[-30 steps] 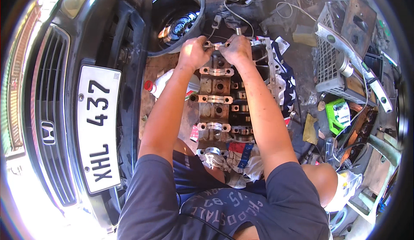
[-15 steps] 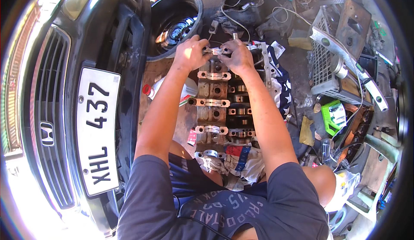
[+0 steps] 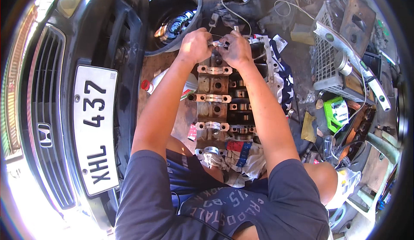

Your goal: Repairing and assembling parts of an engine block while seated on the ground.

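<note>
A dirty engine block point(image 3: 218, 84) lies in front of me, with a row of crankshaft bearing seats running away from me. Shiny curved bearing shells point(image 3: 215, 98) sit in the nearer seats. At the far end, my left hand point(image 3: 196, 46) and my right hand point(image 3: 236, 50) pinch opposite ends of another bearing shell point(image 3: 217, 43). It lies at the farthest seat; whether it is fully seated I cannot tell. Fingers of both hands are closed, their tips partly hidden.
A black car bumper with a plate point(image 3: 95, 130) stands close on the left. Behind it is a black basin point(image 3: 196, 22) holding metal parts. A white jug point(image 3: 161, 82) lies beside the block. Rightward are a star-patterned cloth point(image 3: 284, 89), a grey crate point(image 3: 325, 69) and a green bottle point(image 3: 335, 112).
Both hands stay at the farthest seat, with fingers shifted slightly over the bearing shell. The whole view has moved a little, so the block appears slightly higher.
</note>
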The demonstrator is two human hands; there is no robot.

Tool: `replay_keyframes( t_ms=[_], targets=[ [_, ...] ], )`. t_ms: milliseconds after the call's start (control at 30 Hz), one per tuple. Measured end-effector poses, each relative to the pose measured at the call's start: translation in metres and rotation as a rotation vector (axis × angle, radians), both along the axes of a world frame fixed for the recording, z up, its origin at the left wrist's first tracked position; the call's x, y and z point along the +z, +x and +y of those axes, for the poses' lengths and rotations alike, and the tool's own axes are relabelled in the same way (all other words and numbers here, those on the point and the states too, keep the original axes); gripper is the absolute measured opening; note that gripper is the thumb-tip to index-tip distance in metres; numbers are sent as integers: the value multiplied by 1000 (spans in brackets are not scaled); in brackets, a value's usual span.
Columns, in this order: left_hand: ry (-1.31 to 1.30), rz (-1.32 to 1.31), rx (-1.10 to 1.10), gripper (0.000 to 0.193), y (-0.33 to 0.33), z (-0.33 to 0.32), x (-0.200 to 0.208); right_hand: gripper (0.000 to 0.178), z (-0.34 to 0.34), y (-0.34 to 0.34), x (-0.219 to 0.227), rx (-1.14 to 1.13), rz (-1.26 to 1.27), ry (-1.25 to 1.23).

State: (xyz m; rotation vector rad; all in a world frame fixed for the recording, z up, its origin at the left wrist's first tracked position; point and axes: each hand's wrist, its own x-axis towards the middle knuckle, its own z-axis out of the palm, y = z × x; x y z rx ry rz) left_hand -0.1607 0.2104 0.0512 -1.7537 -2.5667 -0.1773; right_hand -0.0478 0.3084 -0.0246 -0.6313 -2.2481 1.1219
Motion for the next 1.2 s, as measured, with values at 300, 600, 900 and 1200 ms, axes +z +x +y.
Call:
replay_keyframes(
  t_ms=[300, 600, 900, 1200],
  targets=[
    [-28, 8, -21, 20, -7, 0, -3, 23, 3, 0, 0, -2, -36, 25],
    [-40, -45, -275, 21, -16, 2, 3, 21, 16, 3, 1, 173, 18, 118],
    [-3, -81, -159, 45, -14, -9, 4, 35, 17, 6, -13, 172, 52, 16],
    [115, -530, 271, 45, -12, -38, -26, 40, 14, 7, -21, 99, 16, -166]
  ],
)
